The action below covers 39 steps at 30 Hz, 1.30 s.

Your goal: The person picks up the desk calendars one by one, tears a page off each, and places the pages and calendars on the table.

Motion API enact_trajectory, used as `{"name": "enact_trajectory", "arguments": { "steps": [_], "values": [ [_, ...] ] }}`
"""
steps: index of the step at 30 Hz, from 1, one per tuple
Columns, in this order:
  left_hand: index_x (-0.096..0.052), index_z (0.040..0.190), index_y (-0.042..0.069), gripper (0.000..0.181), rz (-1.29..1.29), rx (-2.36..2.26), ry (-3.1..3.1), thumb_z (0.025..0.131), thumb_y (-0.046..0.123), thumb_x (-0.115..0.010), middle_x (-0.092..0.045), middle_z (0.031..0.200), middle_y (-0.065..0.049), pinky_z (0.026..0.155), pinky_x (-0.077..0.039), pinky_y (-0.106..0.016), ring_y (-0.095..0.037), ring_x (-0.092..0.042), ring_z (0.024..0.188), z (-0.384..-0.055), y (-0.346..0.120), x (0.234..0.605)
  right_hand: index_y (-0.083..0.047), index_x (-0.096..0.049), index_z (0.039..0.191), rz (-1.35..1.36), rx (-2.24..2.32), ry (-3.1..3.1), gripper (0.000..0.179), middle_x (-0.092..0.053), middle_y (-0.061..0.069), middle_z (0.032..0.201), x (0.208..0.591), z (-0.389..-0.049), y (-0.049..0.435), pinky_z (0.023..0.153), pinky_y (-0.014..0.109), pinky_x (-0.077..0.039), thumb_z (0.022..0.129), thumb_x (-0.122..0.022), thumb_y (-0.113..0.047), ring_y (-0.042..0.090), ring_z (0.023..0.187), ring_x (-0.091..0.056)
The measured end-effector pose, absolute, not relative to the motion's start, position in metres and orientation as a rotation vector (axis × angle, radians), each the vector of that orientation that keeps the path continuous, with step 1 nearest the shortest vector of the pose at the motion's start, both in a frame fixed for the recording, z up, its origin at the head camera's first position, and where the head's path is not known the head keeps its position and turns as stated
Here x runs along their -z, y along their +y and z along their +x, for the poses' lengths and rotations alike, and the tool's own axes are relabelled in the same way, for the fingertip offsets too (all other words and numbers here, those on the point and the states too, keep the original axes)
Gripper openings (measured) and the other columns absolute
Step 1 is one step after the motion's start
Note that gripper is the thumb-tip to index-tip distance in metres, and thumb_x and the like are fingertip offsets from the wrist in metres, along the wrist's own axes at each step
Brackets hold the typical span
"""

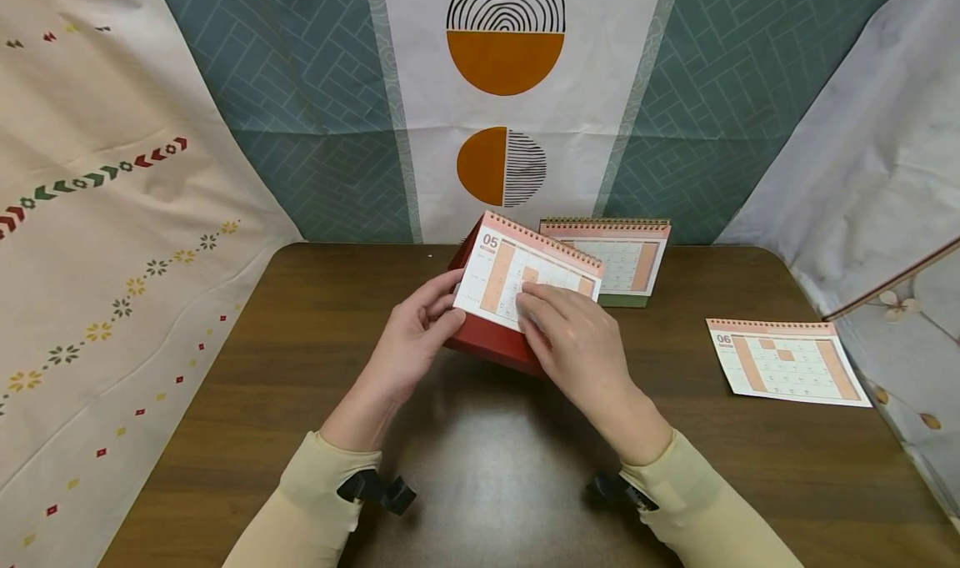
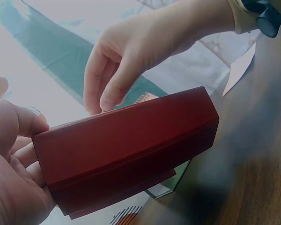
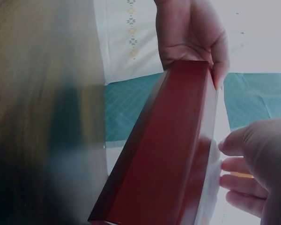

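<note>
A red-based desk calendar (image 1: 491, 340) is tilted up off the table, its spiral-bound page 05 (image 1: 491, 280) facing up. My left hand (image 1: 408, 326) grips its left end, thumb on the front lower corner and fingers behind. In the left wrist view the red base (image 2: 126, 140) shows its underside, with the left hand (image 2: 14, 159) at one end. My right hand (image 1: 573, 334) lies over the page's lower right part, fingertips touching the paper. In the right wrist view, its loosely bent fingers (image 3: 243, 180) meet the white page side, beside the red base (image 3: 164, 140).
A second desk calendar (image 1: 622, 268) with a green base stands behind to the right, partly hidden by the first. A loose calendar page 06 (image 1: 787, 364) lies at the table's right side. Patterned cloth (image 1: 322, 176) hangs along the back edge of the brown table (image 1: 247, 434).
</note>
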State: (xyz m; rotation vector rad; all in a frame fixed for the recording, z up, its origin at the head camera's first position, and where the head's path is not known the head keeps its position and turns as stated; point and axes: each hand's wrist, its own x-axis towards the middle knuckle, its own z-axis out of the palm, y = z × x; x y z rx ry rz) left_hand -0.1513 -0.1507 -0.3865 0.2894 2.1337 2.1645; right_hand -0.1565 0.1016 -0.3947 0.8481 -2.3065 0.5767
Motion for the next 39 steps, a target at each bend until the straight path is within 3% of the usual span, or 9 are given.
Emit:
{"name": "enact_trajectory", "arguments": {
  "steps": [11, 24, 39],
  "values": [
    [-0.057, 0.16, 0.015, 0.052, 0.319, -2.145, 2.141, 0.11, 0.003, -0.063, -0.074, 0.139, -0.01, 0.092, -0.062, -0.034, -0.028, -0.076, 0.114, -0.15, -0.147, 0.389, -0.018, -0.073, 0.143, 1.156, -0.553, -2.347, 0.054, -0.069, 0.01, 0.133, 0.369, -0.175, 0.1, 0.101, 0.048, -0.057, 0.093, -0.093, -0.019, 0.031, 0.123, -0.063],
    [-0.055, 0.162, 0.016, 0.053, 0.351, -2.097, 2.188, 0.11, 0.004, -0.06, -0.074, 0.139, -0.008, 0.091, -0.063, -0.034, -0.027, -0.078, 0.107, -0.148, -0.148, 0.388, -0.029, -0.069, 0.15, 1.404, -0.284, -2.405, 0.065, -0.061, 0.008, 0.119, 0.341, -0.188, 0.086, 0.084, 0.044, -0.05, 0.091, -0.094, -0.021, 0.029, 0.098, -0.056],
    [-0.055, 0.161, 0.014, 0.053, 0.354, -2.101, 2.203, 0.109, 0.004, -0.061, -0.075, 0.137, -0.01, 0.089, -0.063, -0.033, -0.027, -0.078, 0.108, -0.15, -0.147, 0.39, -0.022, -0.068, 0.145, 1.405, -0.341, -2.367, 0.063, -0.065, 0.009, 0.117, 0.343, -0.189, 0.087, 0.085, 0.045, -0.052, 0.088, -0.096, -0.017, 0.029, 0.099, -0.06]
  ]
}}
